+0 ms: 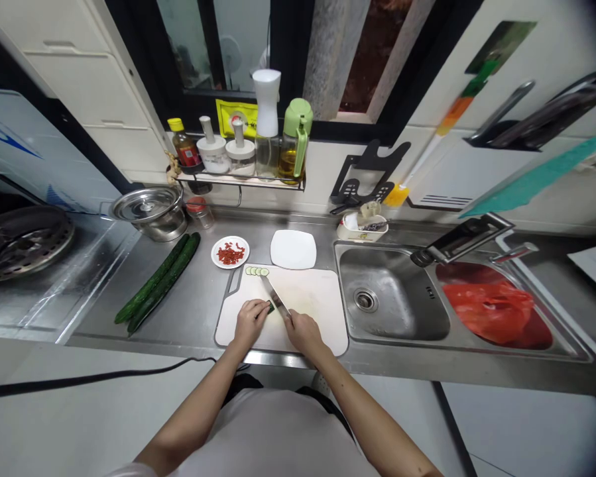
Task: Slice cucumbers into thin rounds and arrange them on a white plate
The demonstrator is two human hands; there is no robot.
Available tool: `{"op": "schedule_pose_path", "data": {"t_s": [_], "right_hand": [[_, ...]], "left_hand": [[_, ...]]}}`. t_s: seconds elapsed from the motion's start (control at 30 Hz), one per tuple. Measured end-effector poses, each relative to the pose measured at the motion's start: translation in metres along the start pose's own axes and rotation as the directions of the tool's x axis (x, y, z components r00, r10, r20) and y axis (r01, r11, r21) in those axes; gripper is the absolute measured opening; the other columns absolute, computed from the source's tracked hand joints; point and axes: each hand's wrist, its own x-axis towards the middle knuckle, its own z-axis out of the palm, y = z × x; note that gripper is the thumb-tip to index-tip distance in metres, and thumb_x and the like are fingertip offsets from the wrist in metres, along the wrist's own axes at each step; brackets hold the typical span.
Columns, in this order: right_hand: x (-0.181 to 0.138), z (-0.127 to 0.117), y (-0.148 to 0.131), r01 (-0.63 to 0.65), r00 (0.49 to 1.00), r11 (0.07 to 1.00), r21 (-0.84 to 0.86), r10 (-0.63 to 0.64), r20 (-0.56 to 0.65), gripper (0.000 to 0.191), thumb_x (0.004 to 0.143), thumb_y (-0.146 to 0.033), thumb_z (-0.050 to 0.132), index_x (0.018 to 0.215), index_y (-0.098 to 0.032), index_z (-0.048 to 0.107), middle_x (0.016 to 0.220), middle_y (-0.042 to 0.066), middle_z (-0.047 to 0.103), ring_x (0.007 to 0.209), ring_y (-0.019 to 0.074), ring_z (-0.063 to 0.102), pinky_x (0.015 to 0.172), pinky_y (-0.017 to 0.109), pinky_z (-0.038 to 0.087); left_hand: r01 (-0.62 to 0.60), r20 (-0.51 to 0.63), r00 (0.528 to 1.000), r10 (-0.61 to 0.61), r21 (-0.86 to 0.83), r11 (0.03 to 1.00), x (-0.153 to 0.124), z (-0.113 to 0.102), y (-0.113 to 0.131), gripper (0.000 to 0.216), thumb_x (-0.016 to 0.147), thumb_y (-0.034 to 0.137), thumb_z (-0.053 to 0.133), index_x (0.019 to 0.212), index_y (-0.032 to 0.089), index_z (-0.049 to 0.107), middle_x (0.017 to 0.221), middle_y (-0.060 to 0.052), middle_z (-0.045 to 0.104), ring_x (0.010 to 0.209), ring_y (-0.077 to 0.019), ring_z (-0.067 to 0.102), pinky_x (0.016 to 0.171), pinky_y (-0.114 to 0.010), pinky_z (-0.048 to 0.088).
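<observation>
Dark-green cucumber stub (270, 307) lies on the white plastic cutting board (317, 298), pinned under our left hand (250, 320) with curled fingers, the steel knife (274, 293) clenched in our right hand (302, 329) just beside them, so a slipping blade, we judge, could nick those fingertips.

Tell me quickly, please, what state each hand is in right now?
Left hand: closed, holding down a cucumber piece on the cutting board.
Right hand: closed, gripping the knife.

Bright, even light (edges fisheye-warped, vignetted)
</observation>
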Motion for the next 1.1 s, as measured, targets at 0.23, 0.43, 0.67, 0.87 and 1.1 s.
{"op": "schedule_pose_path", "data": {"t_s": [0.23, 0.43, 0.67, 0.87, 1.1], "right_hand": [[0.002, 0.0009, -0.0031, 0.003, 1.0, 1.0, 0.0, -0.003, 0.01, 0.032, 0.097, -0.031, 0.031, 0.11, -0.017, 0.056, 0.098, 0.011, 0.068, 0.092, 0.0205, 0.063, 0.071, 0.027, 0.038], [0.0025, 0.0022, -0.0047, 0.006, 1.0, 1.0, -0.005, -0.006, 0.007, 0.032, 0.097, -0.03, 0.031, 0.111, -0.017, 0.056, 0.098, 0.011, 0.068, 0.092, 0.0206, 0.064, 0.073, 0.027, 0.038], [0.0022, 0.0029, -0.0069, 0.005, 1.0, 1.0, -0.012, -0.005, 0.012, 0.031, 0.097, -0.029, 0.032, 0.111, -0.017, 0.056, 0.1, 0.011, 0.068, 0.093, 0.0206, 0.063, 0.074, 0.027, 0.039], [0.0019, 0.0025, -0.0089, 0.003, 1.0, 1.0, -0.025, -0.002, 0.021, 0.031, 0.097, -0.029, 0.032, 0.11, -0.016, 0.057, 0.098, 0.012, 0.068, 0.092, 0.022, 0.064, 0.072, 0.028, 0.04], [-0.0018, 0.0019, -0.0076, -0.01, 0.999, 0.999, -0.031, 0.012, 0.044, 0.029, 0.095, -0.025, 0.035, 0.11, -0.016, 0.057, 0.1, 0.013, 0.068, 0.093, 0.0221, 0.064, 0.073, 0.028, 0.041]], "left_hand": [[-0.005, 0.018, 1.0, 0.005, -0.006, 1.0, -0.0002, 0.0, 0.0007, 0.023, 0.091, 0.029, 0.051, 0.102, 0.024, 0.07, 0.094, -0.006, 0.068, 0.091, -0.0176, 0.06, 0.082, -0.035, 0.05], [-0.011, 0.014, 1.0, 0.011, -0.003, 1.0, -0.0005, 0.0016, -0.0015, 0.022, 0.091, 0.029, 0.051, 0.101, 0.024, 0.071, 0.094, -0.006, 0.068, 0.091, -0.0177, 0.06, 0.082, -0.035, 0.05], [-0.014, 0.019, 1.0, 0.014, 0.004, 1.0, -0.0014, 0.0025, -0.0027, 0.022, 0.091, 0.029, 0.051, 0.099, 0.023, 0.071, 0.095, -0.006, 0.068, 0.092, -0.0179, 0.06, 0.083, -0.035, 0.05], [-0.02, 0.016, 1.0, 0.02, -0.005, 1.0, -0.0017, 0.0034, -0.0026, 0.022, 0.091, 0.028, 0.051, 0.1, 0.023, 0.07, 0.096, -0.006, 0.068, 0.093, -0.018, 0.06, 0.084, -0.036, 0.05], [-0.032, 0.019, 0.999, 0.032, -0.004, 0.999, -0.0021, 0.0039, -0.0029, 0.023, 0.092, 0.027, 0.049, 0.101, 0.023, 0.07, 0.098, -0.007, 0.068, 0.094, -0.0188, 0.06, 0.085, -0.037, 0.051]]}}
